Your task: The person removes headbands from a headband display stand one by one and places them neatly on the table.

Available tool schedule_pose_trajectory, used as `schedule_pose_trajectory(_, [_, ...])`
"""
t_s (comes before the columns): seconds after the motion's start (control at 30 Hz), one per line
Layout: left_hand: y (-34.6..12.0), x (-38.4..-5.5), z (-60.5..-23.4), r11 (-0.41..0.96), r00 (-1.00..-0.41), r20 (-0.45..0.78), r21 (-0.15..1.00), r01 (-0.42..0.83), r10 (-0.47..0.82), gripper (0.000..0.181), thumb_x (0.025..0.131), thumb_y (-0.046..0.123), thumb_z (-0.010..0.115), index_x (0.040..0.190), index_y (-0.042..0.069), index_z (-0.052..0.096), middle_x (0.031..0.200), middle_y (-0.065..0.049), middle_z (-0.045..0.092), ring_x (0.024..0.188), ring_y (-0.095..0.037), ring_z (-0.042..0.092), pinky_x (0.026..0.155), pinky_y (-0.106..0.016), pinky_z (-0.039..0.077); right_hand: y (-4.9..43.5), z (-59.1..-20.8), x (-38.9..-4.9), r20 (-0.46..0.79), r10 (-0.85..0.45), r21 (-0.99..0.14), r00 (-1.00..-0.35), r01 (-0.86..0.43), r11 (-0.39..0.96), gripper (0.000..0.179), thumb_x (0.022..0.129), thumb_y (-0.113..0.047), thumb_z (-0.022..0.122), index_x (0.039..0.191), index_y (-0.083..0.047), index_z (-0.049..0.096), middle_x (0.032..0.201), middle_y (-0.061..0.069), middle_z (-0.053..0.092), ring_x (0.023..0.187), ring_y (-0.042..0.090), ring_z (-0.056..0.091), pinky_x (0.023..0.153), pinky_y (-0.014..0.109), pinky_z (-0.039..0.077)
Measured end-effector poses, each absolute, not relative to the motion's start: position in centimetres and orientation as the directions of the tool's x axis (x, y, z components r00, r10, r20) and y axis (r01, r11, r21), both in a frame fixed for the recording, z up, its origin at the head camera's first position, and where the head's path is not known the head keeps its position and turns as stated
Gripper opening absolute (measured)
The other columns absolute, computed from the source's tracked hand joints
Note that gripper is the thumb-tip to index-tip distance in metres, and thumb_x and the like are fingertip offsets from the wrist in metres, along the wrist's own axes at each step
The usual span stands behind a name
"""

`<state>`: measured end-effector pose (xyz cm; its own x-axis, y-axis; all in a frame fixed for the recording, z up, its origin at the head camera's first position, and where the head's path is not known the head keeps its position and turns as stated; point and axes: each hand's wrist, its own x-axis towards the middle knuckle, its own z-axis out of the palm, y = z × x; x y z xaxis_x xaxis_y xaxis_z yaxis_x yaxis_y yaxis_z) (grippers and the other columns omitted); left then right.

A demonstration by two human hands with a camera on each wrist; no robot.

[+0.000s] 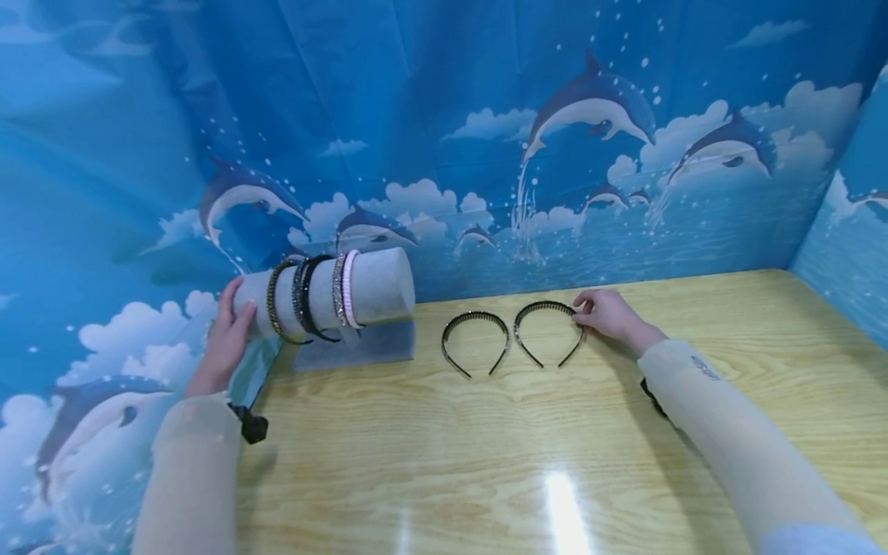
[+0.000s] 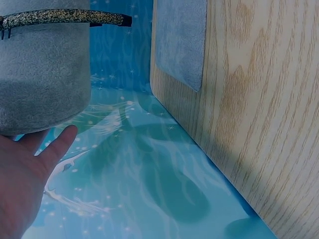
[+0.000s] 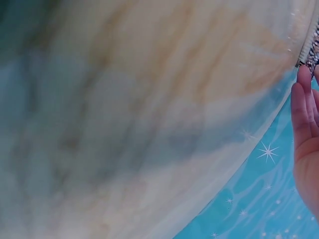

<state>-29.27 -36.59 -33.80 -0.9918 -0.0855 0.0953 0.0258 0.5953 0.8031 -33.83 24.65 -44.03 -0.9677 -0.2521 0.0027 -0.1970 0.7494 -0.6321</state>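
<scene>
On the left, a grey padded headband stand [image 1: 381, 285] lies with its roll sideways, carrying several headbands. Among them are a gold-and-black headband [image 1: 272, 304], a black headband [image 1: 305, 297] and a pink headband [image 1: 349, 289]. My left hand [image 1: 225, 335] holds the roll's left end, thumb at the front. In the left wrist view, that hand [image 2: 30, 174] is at the roll's end edge. My right hand [image 1: 610, 314] pinches the right side of a black toothed headband [image 1: 544, 306] on the table. Another black toothed headband [image 1: 475, 314] lies just left of it.
The wooden table [image 1: 430, 447] meets a blue dolphin-print backdrop [image 1: 430, 116] at its back and left edges. A flat grey base [image 1: 368, 345] sits beneath the roll. A beige sleeve fills much of the right wrist view.
</scene>
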Motion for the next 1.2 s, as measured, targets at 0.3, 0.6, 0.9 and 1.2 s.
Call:
schedule_pose_trajectory(0.3, [-36.5,-29.2,-33.7,0.6,-0.99,0.105,0.8,0.027,-0.096,0.066,0.1,0.057,0.03,0.156,0.036,0.003,0.159,-0.024,0.006,0.137,-0.056,0.012,0.105,-0.072,0.012,24.1,-42.3,-33.4,0.071,-0.222,-0.697,-0.973,-0.208,0.687,0.036,0.095,-0.014,0.063,0.123,0.008,0.057,0.089,0.014,0.06,0.068,0.029,0.063,0.058,0.035,0.051])
schedule_pose_trajectory(0.6, [-36.4,-28.9,-33.6,0.593,-0.992,0.091,0.805,0.021,-0.088,0.066,0.1,0.058,0.03,0.156,0.038,0.001,0.159,-0.022,0.003,0.138,-0.055,0.01,0.104,-0.072,0.01,18.9,-37.2,-34.4,0.16,-0.284,-0.673,-0.945,-0.315,0.669,0.044,0.093,-0.023,0.068,0.128,0.002,0.057,0.111,0.016,0.062,0.094,0.028,0.06,0.081,0.042,0.05])
schedule_pose_trajectory(0.9, [-36.6,-29.1,-33.9,0.589,-0.992,0.1,0.807,0.031,-0.084,0.065,0.099,0.059,0.03,0.155,0.04,0.002,0.16,-0.021,0.003,0.138,-0.055,0.009,0.105,-0.072,0.01,11.0,-32.3,-35.4,0.269,-0.419,-0.627,-0.867,-0.488,0.608,0.058,0.091,-0.033,0.07,0.137,-0.004,0.05,0.133,0.013,0.052,0.115,0.028,0.051,0.094,0.043,0.044])
schedule_pose_trajectory(1.2, [-36.4,-29.2,-33.9,0.599,-0.989,0.114,0.8,0.035,-0.095,0.065,0.1,0.058,0.029,0.156,0.038,0.003,0.159,-0.021,0.006,0.138,-0.055,0.012,0.104,-0.072,0.012,3.2,-28.8,-35.7,0.325,-0.486,-0.57,-0.811,-0.578,0.584,0.069,0.091,-0.044,0.067,0.146,-0.011,0.042,0.144,0.009,0.044,0.129,0.025,0.043,0.102,0.045,0.04])
